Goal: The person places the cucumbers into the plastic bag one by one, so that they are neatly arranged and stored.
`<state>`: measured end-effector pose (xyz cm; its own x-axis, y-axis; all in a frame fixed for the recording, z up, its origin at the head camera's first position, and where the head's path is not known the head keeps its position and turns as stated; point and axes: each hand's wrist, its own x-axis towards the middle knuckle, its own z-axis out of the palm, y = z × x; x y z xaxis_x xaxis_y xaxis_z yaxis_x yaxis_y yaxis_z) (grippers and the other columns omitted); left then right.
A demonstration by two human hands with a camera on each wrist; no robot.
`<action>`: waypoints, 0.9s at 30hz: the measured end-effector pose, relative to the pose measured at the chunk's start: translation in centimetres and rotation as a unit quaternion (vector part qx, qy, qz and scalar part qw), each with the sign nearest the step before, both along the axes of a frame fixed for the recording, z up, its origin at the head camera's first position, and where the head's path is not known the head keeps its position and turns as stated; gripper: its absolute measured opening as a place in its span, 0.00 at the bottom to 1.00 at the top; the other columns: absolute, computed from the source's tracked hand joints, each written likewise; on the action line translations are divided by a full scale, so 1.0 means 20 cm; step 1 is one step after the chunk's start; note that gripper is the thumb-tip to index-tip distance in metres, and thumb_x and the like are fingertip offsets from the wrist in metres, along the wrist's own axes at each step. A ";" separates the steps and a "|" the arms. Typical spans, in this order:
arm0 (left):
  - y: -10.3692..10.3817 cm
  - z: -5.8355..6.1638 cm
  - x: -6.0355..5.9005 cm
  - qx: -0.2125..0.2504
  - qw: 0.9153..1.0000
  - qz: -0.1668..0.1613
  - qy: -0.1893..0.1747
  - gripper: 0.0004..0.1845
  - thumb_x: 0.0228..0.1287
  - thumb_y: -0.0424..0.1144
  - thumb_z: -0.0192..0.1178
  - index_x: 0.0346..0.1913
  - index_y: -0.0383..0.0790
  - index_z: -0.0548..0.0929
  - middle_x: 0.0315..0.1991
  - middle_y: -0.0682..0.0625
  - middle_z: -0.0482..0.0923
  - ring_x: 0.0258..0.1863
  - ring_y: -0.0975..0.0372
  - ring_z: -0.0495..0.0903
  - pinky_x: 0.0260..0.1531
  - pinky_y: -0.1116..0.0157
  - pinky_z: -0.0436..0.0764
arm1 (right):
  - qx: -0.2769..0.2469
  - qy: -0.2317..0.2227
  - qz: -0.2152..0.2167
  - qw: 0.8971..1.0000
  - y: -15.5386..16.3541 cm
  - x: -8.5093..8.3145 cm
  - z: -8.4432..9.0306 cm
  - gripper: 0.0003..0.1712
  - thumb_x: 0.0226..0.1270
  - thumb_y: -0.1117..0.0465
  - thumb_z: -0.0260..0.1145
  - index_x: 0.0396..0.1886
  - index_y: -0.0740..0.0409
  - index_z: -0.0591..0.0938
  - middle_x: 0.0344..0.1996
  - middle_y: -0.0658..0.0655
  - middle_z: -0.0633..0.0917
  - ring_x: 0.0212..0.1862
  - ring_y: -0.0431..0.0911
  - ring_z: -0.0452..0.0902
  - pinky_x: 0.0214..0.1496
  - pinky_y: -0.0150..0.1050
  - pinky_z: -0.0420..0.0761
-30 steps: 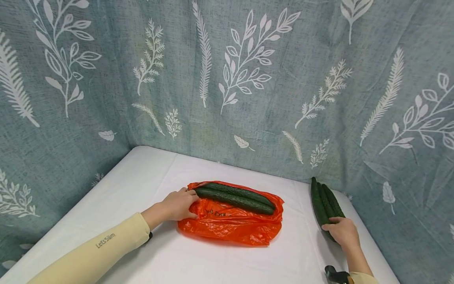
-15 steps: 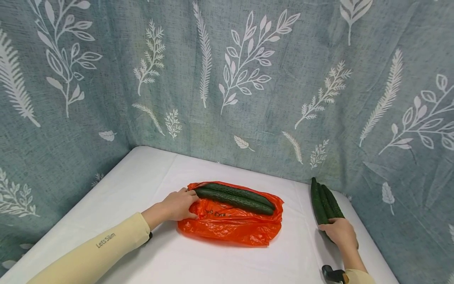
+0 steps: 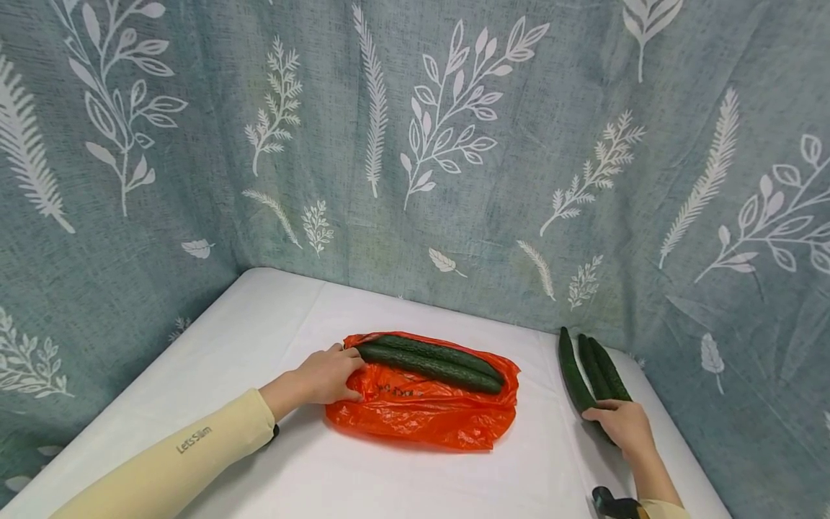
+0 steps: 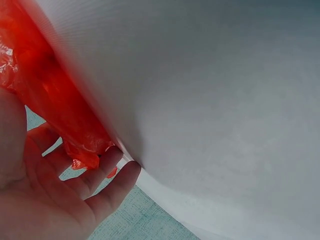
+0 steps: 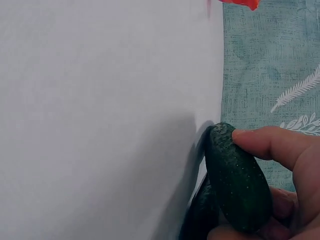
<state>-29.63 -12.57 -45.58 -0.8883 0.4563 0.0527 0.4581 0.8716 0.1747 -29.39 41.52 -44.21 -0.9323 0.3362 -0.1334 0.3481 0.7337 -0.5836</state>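
Note:
A red plastic bag [image 3: 424, 424] lies on the table with two dark green cucumbers [image 3: 428, 364] on top of it, side by side. My left hand [image 3: 327, 375] rests at the bag's left end, thumb and fingers spread. In the left wrist view its fingers [image 4: 112, 187] lie loosely extended against the red plastic. At the right, my right hand [image 3: 627, 427] grips the near end of a cucumber [image 3: 573, 375], thumb on one side and fingers on the other. Two more cucumbers [image 3: 599, 364] lie just right of it, their near ends hidden by the hand.
The white-covered table [image 3: 272, 310] is bordered by a blue-green curtain [image 3: 389, 238] with white leaf prints along the back and sides. The right-hand cucumbers are near the table's right edge. A dark wrist strap [image 3: 612, 502] sits below the right hand.
The leftmost cucumber's far end has swung left, away from the other two, leaving a gap. My right hand has shifted only slightly; the left hand and bag have stayed in place.

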 end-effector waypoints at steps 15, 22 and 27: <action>0.00 0.00 0.01 0.000 1.000 0.000 -0.001 0.32 0.57 0.58 0.72 0.60 0.44 0.83 0.60 0.46 0.78 0.56 0.49 0.75 0.47 0.49 0.81 | 0.036 -0.024 0.004 0.999 0.00 -0.01 -0.02 0.44 0.60 0.44 0.72 0.65 0.74 0.74 0.66 0.79 0.69 0.63 0.75 0.66 0.54 0.63 0.77; 0.00 0.00 0.01 0.001 1.000 -0.002 0.000 0.32 0.57 0.59 0.72 0.60 0.44 0.83 0.60 0.46 0.77 0.57 0.48 0.74 0.48 0.49 0.82 | 0.078 -0.028 0.020 0.996 -0.01 0.00 -0.02 0.53 0.56 0.36 0.73 0.63 0.78 0.73 0.63 0.79 0.73 0.56 0.72 0.74 0.47 0.58 0.81; 0.00 0.00 0.01 0.002 1.000 -0.002 0.003 0.32 0.57 0.58 0.72 0.60 0.44 0.83 0.61 0.46 0.77 0.57 0.48 0.75 0.47 0.49 0.82 | 0.078 -0.019 0.012 0.997 -0.01 -0.01 -0.03 0.51 0.57 0.38 0.74 0.63 0.79 0.73 0.62 0.79 0.73 0.56 0.73 0.74 0.47 0.58 0.81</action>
